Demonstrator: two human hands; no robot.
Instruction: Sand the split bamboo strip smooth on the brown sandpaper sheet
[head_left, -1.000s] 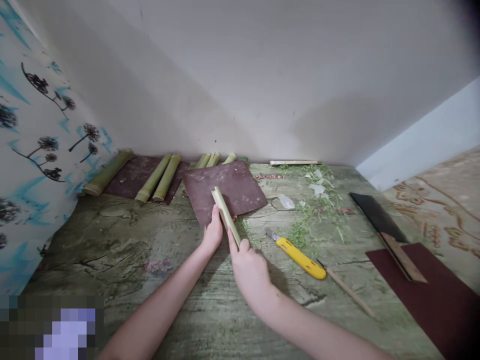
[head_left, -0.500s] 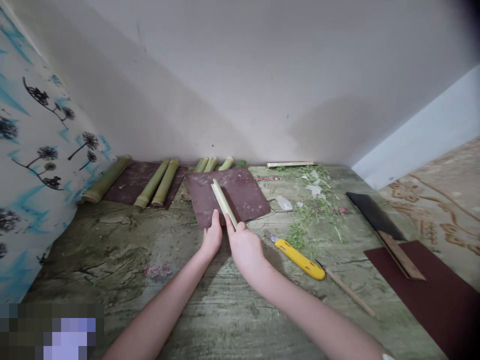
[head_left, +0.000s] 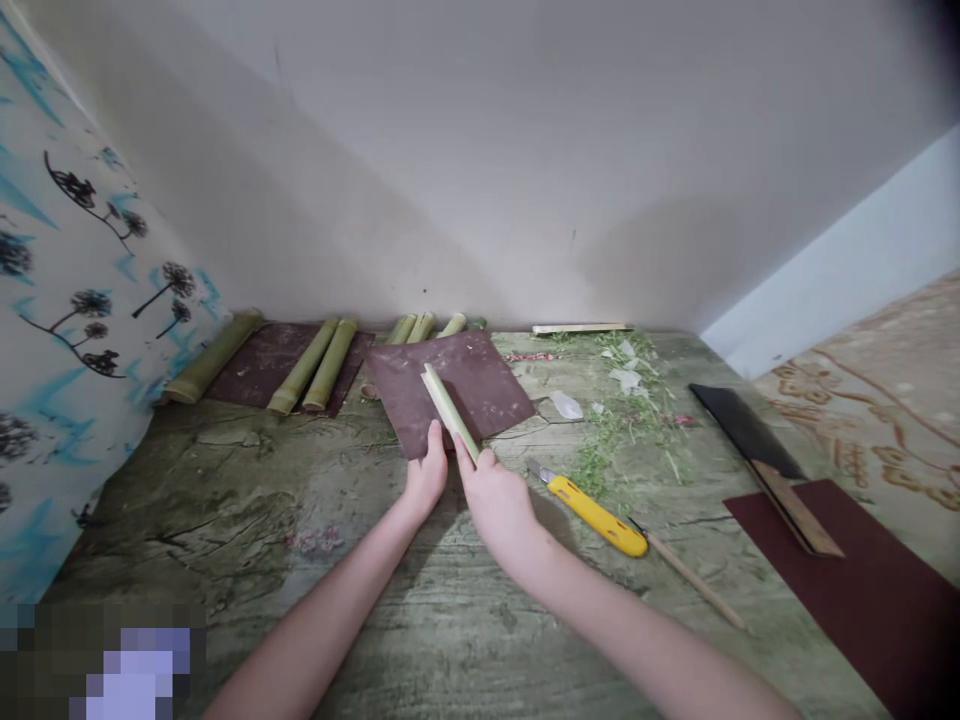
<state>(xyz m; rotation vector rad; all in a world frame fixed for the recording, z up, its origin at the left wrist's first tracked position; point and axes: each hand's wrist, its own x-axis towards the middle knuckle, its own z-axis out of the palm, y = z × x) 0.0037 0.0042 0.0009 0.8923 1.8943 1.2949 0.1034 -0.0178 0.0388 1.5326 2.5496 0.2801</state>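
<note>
In the head view, see the pale green bamboo strip (head_left: pixel 452 414) aslant over the brown sheet (head_left: pixel 495 380), far end above the sheet's middle, near end inside the right hand (head_left: pixel 501 505). Grasps the strip there with curled fingers, index finger laid forward along it. With the left hand (head_left: pixel 427 481), pinches the sheet's near edge, thumb on top, other fingers mostly hidden beneath. Cannot tell from this angle about full contact between strip and sheet.

Judging by this pose, probably best to lay the strip's face flat against the sheet, not tipped onto one edge, and to rub in long, steady strokes along the grain with even pressure. Hold the sheet taut, or rest it on the table (head_left: pixel 225 560) for firmer backing; likely to bend under pressure if unsupported. Turn the strip now and then for even smoothing. Mind the left thumb, near the strip and at risk of a scrape in a slip. Beware of cut edges, possibly splintery. Push farther off the yellow knife (head_left: pixel 596 512), lying near the right hand with blade bared and aimed leftward. Brush the green shavings (head_left: pixel 600 460) out of the working area.
</note>
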